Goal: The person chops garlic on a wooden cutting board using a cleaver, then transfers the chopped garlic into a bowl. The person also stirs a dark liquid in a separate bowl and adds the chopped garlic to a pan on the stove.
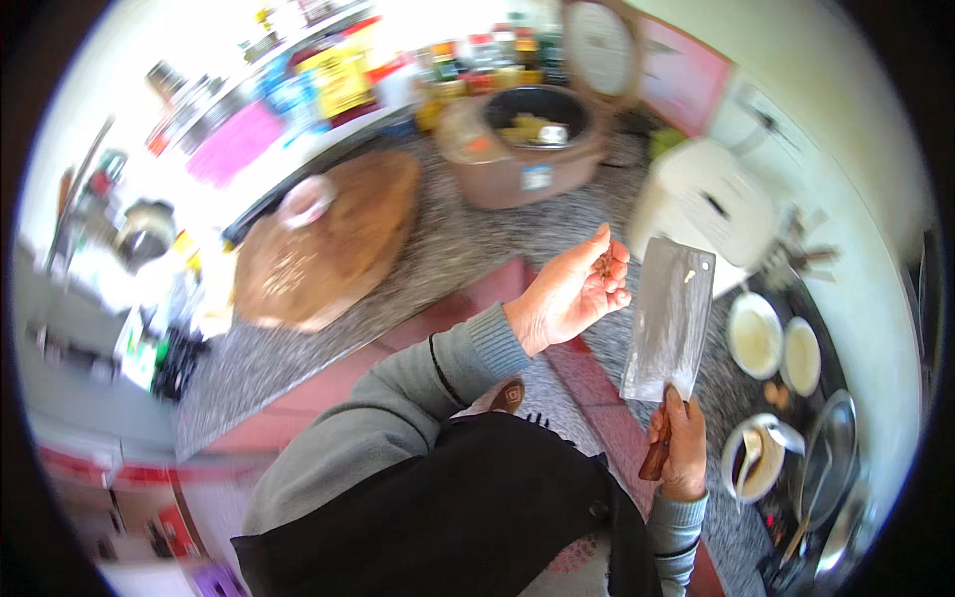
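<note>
My left hand [568,292] is raised in front of my body, its fingers curled round a small clump of reddish-brown bits [605,263] whose kind I cannot tell. In my right hand [688,448] is the wooden handle [656,451] of a cleaver. Its broad metal blade [666,321] points away from me, beside my left fingertips, with a pale scrap stuck near the far corner. On the counter to the left lies a thick wooden chopping board [351,231]. A heap of pale chopped bits [289,272] and a small pinkish bowl [306,201] rest on it.
An open rice cooker [526,179] stands at the back, bottles [500,56] behind it. To the right are a whitish lidded container [705,198], two pale bowls [755,336], a bowl of dark liquid with a spoon [753,459], and a glass lid [828,459].
</note>
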